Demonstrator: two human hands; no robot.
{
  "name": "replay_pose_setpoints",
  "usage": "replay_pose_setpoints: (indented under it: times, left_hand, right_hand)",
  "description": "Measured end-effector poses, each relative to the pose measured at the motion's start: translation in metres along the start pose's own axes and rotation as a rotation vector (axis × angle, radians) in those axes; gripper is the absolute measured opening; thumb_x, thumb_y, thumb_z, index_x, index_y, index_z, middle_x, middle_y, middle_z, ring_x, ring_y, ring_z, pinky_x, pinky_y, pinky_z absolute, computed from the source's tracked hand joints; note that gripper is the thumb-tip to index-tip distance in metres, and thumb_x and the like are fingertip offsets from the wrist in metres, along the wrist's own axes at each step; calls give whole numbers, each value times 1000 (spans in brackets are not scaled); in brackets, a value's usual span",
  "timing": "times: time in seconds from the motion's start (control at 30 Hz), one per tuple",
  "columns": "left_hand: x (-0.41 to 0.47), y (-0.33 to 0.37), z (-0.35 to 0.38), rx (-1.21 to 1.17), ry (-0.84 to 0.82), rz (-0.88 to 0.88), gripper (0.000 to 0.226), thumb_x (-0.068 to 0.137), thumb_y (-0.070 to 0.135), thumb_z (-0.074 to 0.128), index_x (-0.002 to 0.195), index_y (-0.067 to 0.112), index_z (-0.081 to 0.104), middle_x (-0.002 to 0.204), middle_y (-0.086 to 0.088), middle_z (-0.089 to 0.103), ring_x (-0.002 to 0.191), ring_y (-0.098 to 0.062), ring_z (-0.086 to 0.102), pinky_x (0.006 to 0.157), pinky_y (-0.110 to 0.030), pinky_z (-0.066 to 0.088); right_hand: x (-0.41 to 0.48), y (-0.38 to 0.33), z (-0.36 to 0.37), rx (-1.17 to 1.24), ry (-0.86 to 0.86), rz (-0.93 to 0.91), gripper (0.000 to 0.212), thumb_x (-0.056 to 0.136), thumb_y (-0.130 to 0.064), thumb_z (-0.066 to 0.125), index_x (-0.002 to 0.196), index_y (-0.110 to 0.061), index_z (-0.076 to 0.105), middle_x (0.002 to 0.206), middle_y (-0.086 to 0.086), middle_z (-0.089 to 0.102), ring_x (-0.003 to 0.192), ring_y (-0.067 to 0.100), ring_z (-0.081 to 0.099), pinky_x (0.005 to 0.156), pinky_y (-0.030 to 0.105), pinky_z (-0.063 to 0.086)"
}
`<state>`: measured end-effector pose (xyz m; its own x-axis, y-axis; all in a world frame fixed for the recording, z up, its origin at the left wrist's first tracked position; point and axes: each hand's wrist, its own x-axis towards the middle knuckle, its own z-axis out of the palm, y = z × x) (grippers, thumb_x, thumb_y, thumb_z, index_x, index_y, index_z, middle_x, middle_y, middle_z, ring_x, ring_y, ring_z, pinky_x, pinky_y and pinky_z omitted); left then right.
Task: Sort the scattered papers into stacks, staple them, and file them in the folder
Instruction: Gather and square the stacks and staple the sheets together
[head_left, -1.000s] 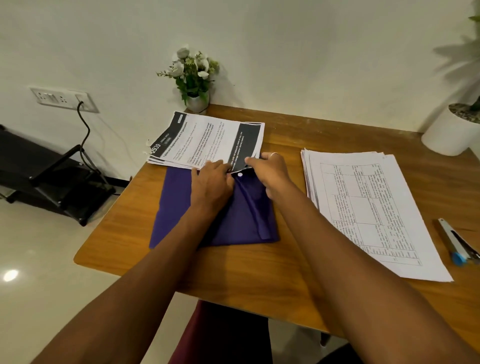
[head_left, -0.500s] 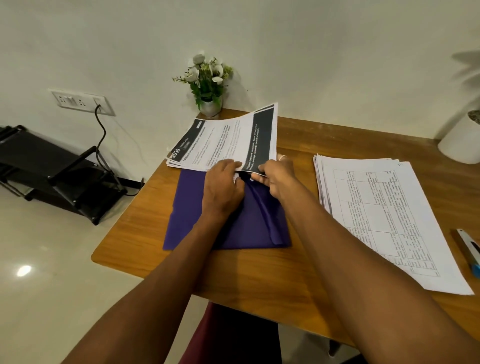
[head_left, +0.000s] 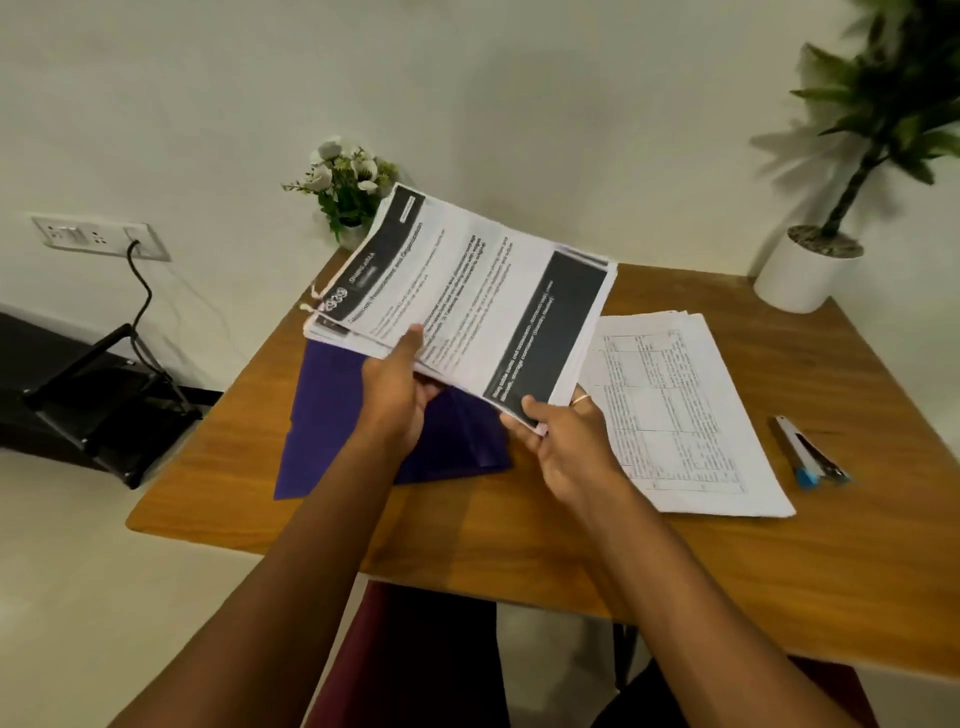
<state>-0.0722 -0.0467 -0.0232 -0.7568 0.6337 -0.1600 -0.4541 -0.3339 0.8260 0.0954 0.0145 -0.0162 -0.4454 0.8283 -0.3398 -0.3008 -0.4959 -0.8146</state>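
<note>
A stack of printed papers with black bands (head_left: 467, 296) is lifted off the table and tilted up toward me. My left hand (head_left: 397, 395) grips its near edge with the thumb on top. My right hand (head_left: 563, 441) pinches the near right corner. Below them a purple folder (head_left: 332, 415) lies flat on the wooden table (head_left: 519, 525), partly hidden by my left arm. A second stack of papers with printed tables (head_left: 685, 415) rests on the table to the right. A stapler with a blue tip (head_left: 808, 452) lies further right.
A small vase of white flowers (head_left: 345, 197) stands at the table's back edge against the wall. A white pot with a green plant (head_left: 802, 273) occupies the back right corner. A black stand (head_left: 88, 410) sits on the floor to the left, under a wall socket (head_left: 98, 236).
Both hands have raised the black-banded stack from the folder's top edge up off the table and tilted it. The camera view has pulled back and shifted.
</note>
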Motion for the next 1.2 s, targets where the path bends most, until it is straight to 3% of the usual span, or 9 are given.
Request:
replay_pose_setpoints:
  times: [0.17,0.3,0.4,0.47,0.6,0.77,0.93,1.07,1.2]
  left_hand:
    - [-23,10,4,-45,13,-22,35,98,-6,54,130,8,59,117,-8,75,107,-29,72,86,-43,61]
    - [-36,18,2,174,-91,11,42,95,-9,50,135,4,57,126,-14,71,109,-34,71,90,-50,58]
    - [-46,23,16,342,-184,8,35,94,-11,51,121,7,64,117,-14,74,107,-37,71,91,-54,57]
    - [-53,23,30,446,-243,15,31,93,-12,52,109,10,68,104,-9,78,102,-35,73,86,-50,60]
    - [-62,23,53,575,-319,59,30,93,-10,53,97,14,72,90,-2,79,86,-24,76,83,-44,60]
    - [-67,22,67,647,-299,107,26,94,-6,54,94,14,71,90,-4,78,85,-26,74,81,-45,60]
    - [-78,30,80,662,-314,192,25,95,-3,55,95,17,69,82,8,78,78,-12,75,66,-25,59]
    - [-91,37,92,612,-335,310,28,97,-1,54,91,22,69,81,14,77,79,-8,74,69,-26,58]
    - [-99,29,85,622,-378,317,18,99,8,61,96,22,71,90,10,79,90,-12,75,79,-32,60]
  right_hand:
    - [-30,-11,-45,-120,-40,-47,34,93,-5,68,123,-19,61,110,0,76,106,22,72,74,32,59]
    - [-29,-63,-76,-288,93,-266,54,91,-27,74,140,-30,52,126,-6,68,102,12,71,68,22,59]
    - [-25,-103,-85,-546,-14,-338,57,92,-32,72,145,-30,50,129,-13,66,106,1,64,71,12,54]
    - [-22,-120,-86,-629,-145,-306,51,93,-32,70,141,-28,55,121,-9,72,107,9,69,85,24,56]
    - [-29,-130,-80,-413,-346,-220,38,99,-29,56,132,-13,63,107,1,77,92,15,73,72,26,58]
    - [-33,-124,-94,-304,-510,-189,71,88,-61,41,147,-22,46,144,4,59,131,25,57,103,44,52]
    - [-32,-118,-94,-456,-245,-357,51,75,-25,85,121,-19,64,116,0,75,109,25,71,96,48,57]
    - [-40,-123,-88,-468,-142,-569,28,86,-6,77,110,-19,71,107,-4,77,99,18,74,85,36,60]
    - [-46,-109,-94,-477,-157,-572,21,90,-19,75,109,-25,70,107,-8,77,100,16,74,85,35,60]
